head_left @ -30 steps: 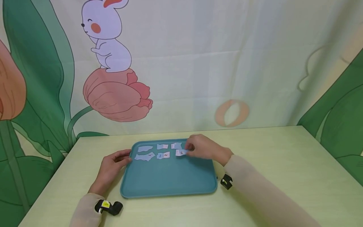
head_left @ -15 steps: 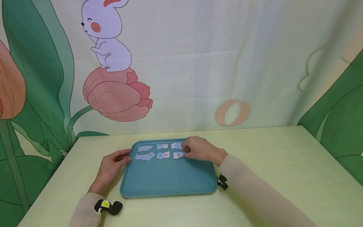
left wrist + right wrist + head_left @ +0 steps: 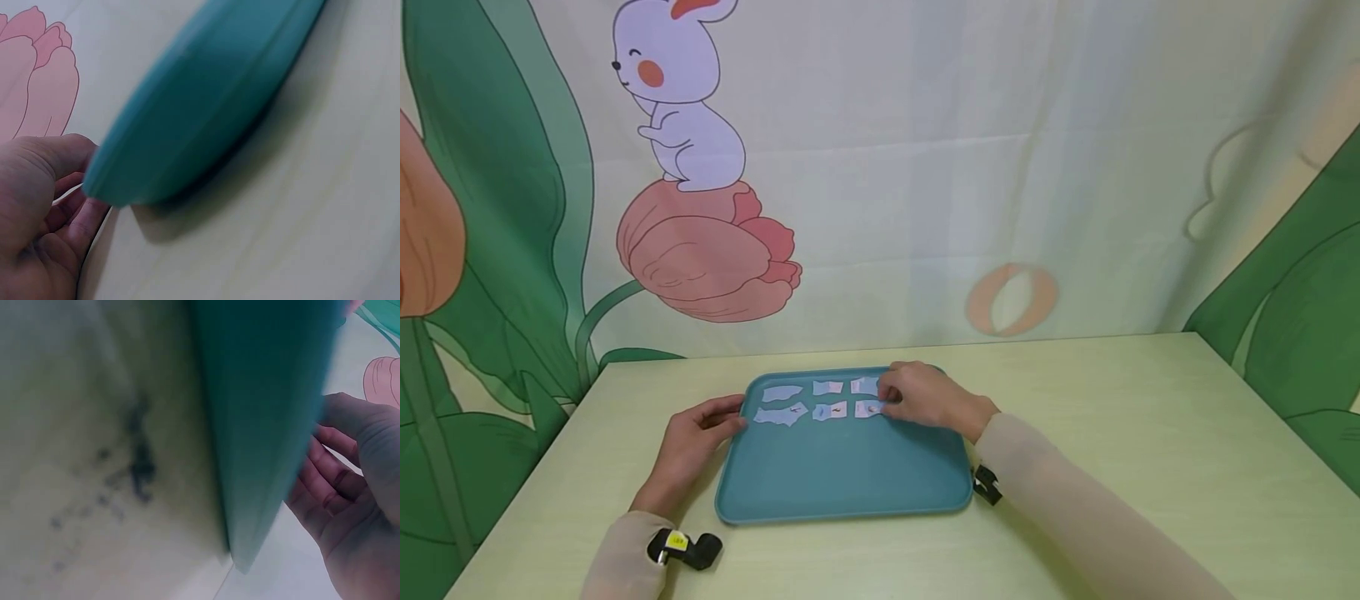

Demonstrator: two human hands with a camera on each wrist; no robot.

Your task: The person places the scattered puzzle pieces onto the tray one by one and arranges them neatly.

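A blue-green tray (image 3: pixel 842 475) lies on the table. Torn paper pieces with blue and pink print sit in two rows across its far half. My left hand (image 3: pixel 688 446) holds the tray's left rim, thumb nearer me and fingers farther along the edge. Over the far right part of the tray, my right hand (image 3: pixel 932 400) pinches the right end of a printed paper piece (image 3: pixel 867 408) in the front row. Just behind it is another paper piece (image 3: pixel 863 386), partly covered by my fingers. In the right wrist view the tray wall hides my fingertips and the paper.
To the left on the tray are more pieces, among them a wide torn piece (image 3: pixel 780 414) and a small printed piece (image 3: pixel 830 411). The pale table (image 3: pixel 1112 417) extends on both sides. A curtain (image 3: pixel 887 208) with a rabbit and flowers hangs behind.
My right hand has moved slightly left and brought its paper piece down into the front row, beside the middle piece. The left hand has stayed at the tray's rim.
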